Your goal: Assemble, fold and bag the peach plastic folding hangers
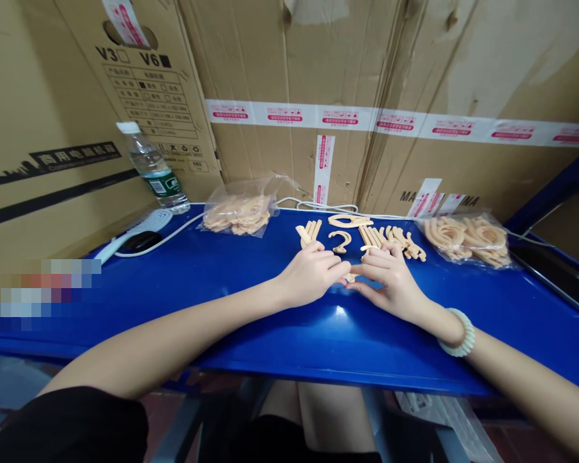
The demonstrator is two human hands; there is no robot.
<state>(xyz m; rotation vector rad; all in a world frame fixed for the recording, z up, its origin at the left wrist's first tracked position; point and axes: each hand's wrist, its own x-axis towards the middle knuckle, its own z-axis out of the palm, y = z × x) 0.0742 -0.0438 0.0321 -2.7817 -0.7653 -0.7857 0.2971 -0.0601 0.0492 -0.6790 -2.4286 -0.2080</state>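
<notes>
My left hand (313,273) and my right hand (393,283) meet over the middle of the blue table, fingers pinched together. Between their fingertips shows a small pale wooden piece (350,278), mostly covered by the fingers. Just beyond lies a hook-shaped wooden piece (341,242), with a long flat ring-ended piece (350,221) behind it. Several straight wooden sticks (311,230) lie beyond my left hand. Past my right hand is a row of sticks and curved pieces (390,236). A pale beaded bracelet (458,332) circles my right wrist.
Clear bags of wooden pieces lie at the back left (241,212) and right (468,238). A water bottle (157,170), a white hairbrush (147,223) and a black mouse-like object (142,242) stand left. A dark phone-like device (560,276) lies right. Cardboard boxes (280,71) wall the back.
</notes>
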